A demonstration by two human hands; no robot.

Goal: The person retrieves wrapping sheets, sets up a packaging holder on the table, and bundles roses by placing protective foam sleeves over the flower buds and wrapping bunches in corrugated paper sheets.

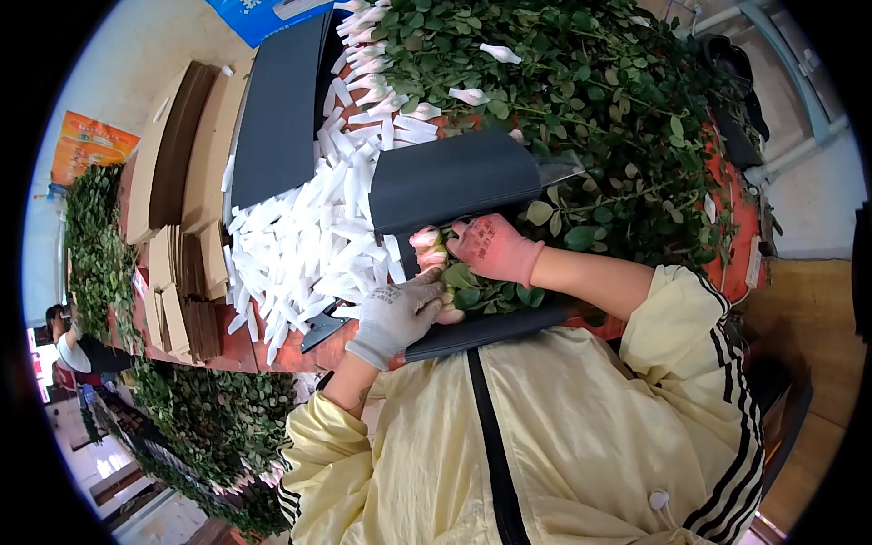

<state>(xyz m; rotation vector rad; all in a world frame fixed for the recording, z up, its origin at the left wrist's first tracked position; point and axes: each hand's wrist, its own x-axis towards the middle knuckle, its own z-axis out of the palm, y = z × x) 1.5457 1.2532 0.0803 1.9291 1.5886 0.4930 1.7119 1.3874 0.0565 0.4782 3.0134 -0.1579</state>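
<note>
Pink rose heads (430, 249) lie together on a dark grey sheet (486, 332) at the table's front edge, green leaves beside them. My left hand (392, 316), in a whitish glove, is closed round the lower rose heads, its fingertips partly hidden among them. Just right of the upper blooms, my right hand (495, 250) in a pink glove is curled into a fist over the leafy stems. What its fingers grip is hidden underneath. A stack of dark grey sheets (454, 179) sits directly beyond both hands.
Left of my hands spreads a pile of white sleeves (304, 245), with a black tool (322, 324) at its edge. Leafy rose stems (581, 82) cover the back right. Cardboard pieces (186, 150) and a tall dark board (283, 109) stand left. Another person (77, 350) is far left.
</note>
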